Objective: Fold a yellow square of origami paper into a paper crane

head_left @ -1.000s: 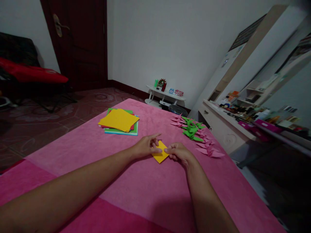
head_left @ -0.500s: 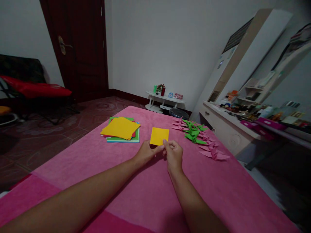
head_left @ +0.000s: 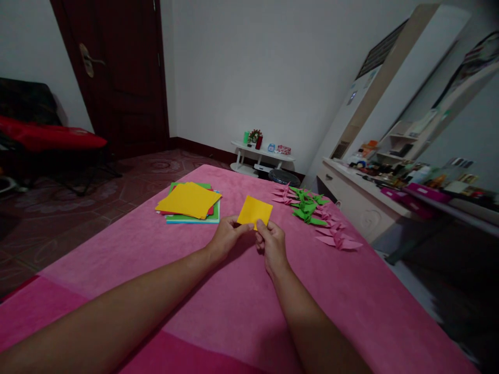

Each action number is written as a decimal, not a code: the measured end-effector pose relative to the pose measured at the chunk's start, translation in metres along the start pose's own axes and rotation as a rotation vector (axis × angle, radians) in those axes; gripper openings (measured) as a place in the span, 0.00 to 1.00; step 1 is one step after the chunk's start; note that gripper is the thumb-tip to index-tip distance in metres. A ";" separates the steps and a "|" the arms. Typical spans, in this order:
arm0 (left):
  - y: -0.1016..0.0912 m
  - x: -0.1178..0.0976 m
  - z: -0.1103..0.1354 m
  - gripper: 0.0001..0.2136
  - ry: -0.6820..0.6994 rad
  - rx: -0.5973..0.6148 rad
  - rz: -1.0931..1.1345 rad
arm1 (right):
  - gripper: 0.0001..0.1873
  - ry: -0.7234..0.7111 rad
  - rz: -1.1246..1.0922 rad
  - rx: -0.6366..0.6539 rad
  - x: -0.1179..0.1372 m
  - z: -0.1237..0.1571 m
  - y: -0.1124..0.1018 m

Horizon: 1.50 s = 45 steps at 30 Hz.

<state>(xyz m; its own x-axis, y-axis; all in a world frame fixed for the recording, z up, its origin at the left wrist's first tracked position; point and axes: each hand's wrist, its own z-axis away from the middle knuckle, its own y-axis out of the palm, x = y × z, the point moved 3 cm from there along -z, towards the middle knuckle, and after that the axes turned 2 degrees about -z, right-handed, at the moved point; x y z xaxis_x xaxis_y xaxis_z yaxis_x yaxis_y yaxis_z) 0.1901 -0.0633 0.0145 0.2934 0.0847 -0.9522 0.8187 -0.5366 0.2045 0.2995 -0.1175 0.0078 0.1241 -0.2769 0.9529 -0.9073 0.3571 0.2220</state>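
Note:
A small yellow square of origami paper (head_left: 255, 210) is held up between both hands, just above the pink cloth (head_left: 218, 306). My left hand (head_left: 228, 236) pinches its lower left edge, thumb on top. With thumb and fingers, my right hand (head_left: 272, 244) grips the lower right corner; its other fingers are curled. To the left lies a loose stack of coloured paper sheets (head_left: 189, 200), yellow uppermost, with green, red, white and blue edges showing. On the right sit several folded paper cranes, green ones (head_left: 307, 210) among pink ones (head_left: 338, 240).
Beyond the cloth-covered surface stands a low white shelf (head_left: 265, 152) with small items. A dresser (head_left: 351, 200) crowded with bottles and boxes runs along the right. At the left are a red-covered chair (head_left: 50, 136) and a dark wooden door (head_left: 117, 78).
The yellow paper has been turned so a corner points toward me, and the left fingers have moved up along its left side. The whole view has shifted slightly.

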 end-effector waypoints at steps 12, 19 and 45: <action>-0.005 -0.006 0.003 0.16 0.008 -0.005 -0.138 | 0.19 -0.072 0.054 -0.039 0.005 -0.003 -0.013; -0.031 -0.004 -0.010 0.13 0.058 -0.227 -0.097 | 0.18 -0.094 -0.112 -0.234 0.019 -0.010 -0.043; 0.004 0.000 0.005 0.17 0.078 0.294 -0.223 | 0.10 0.066 0.267 0.123 0.008 0.003 -0.014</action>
<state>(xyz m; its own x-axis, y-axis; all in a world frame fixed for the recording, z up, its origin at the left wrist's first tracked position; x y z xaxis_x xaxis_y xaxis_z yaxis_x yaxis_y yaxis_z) 0.1908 -0.0700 0.0145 0.1700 0.2840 -0.9436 0.6936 -0.7147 -0.0901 0.3115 -0.1274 0.0113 -0.1035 -0.1277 0.9864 -0.9528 0.2974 -0.0614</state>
